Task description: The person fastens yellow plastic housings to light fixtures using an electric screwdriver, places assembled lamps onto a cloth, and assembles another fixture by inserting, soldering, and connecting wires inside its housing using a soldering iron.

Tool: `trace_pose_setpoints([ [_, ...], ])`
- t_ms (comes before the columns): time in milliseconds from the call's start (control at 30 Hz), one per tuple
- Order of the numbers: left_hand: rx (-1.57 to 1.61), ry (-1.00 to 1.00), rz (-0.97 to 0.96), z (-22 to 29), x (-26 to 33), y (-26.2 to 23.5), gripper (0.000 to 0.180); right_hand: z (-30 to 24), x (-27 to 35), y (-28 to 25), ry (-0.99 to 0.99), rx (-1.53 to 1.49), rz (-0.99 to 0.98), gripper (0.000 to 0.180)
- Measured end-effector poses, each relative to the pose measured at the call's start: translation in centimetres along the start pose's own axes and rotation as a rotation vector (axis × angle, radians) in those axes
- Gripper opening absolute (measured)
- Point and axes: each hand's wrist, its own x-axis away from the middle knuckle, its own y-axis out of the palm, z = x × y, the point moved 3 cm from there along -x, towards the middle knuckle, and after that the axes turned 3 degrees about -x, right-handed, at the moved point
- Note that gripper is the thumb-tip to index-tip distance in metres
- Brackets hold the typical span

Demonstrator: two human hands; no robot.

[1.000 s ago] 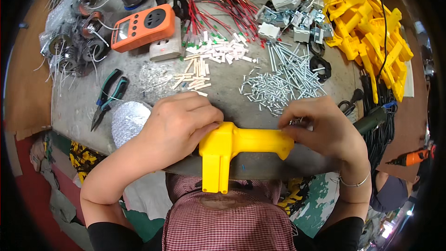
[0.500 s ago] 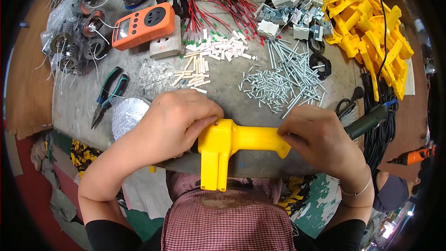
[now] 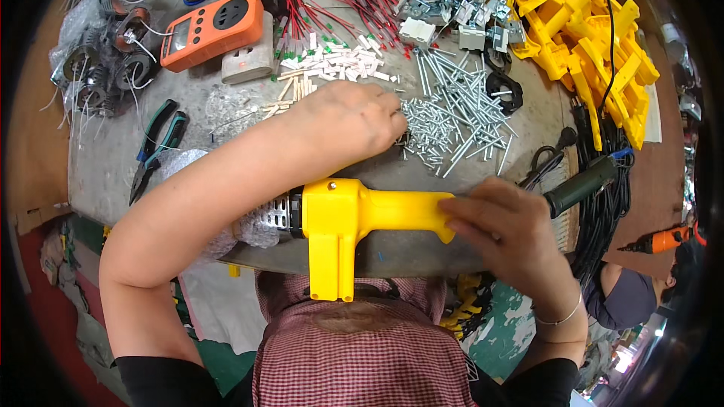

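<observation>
My right hand (image 3: 507, 227) grips the handle end of a yellow plastic tool housing (image 3: 354, 218) held at the near edge of the grey workbench (image 3: 113, 173). A perforated metal barrel (image 3: 277, 213) sticks out of its left end. My left hand (image 3: 353, 122) has let go of the housing and reaches over the bench, its fingertips curled down into a pile of short silver screws (image 3: 430, 130). Whether a screw is pinched between the fingers is hidden.
An orange meter (image 3: 211, 29) and a white socket block (image 3: 249, 62) lie at the back left, green-handled pliers (image 3: 154, 149) at the left. Red wires (image 3: 339, 7), white connectors (image 3: 339, 60), long screws (image 3: 460, 87) and stacked yellow housings (image 3: 588, 38) fill the back and right. A dark-handled tool (image 3: 581, 185) lies right.
My left hand left the yellow housing and moved forward and right to the screw pile. The housing's metal barrel is now uncovered. My right hand kept its grip.
</observation>
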Motion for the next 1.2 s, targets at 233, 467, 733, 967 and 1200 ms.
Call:
trace_pose_setpoints([
  [233, 0.421, -0.280, 0.093, 0.9, 2.9, -5.3, 0.017, -0.4, 0.8, 1.5, -0.034, 0.043, 0.073, 0.014],
  [467, 0.805, -0.306, -0.048, 6.0, 7.9, -8.6, 0.017, -0.7, 0.8, 1.5, -0.052, 0.154, -0.069, 0.019],
  [733, 0.740, -0.346, -0.067, 9.1, 11.0, -7.8, 0.016, -2.2, 0.6, 1.0, 0.083, 0.211, -0.112, 0.019],
  [967, 0.700, -0.372, 0.056, 9.5, 12.1, -6.5, 0.019, -5.6, 1.0, 6.3, -0.165, -0.198, -0.154, 0.024],
  [1200, 0.625, -0.355, 0.112, 10.1, 12.6, -6.3, 0.021, -5.5, 1.4, 8.9, -0.230, -0.071, -0.162, 0.035],
])
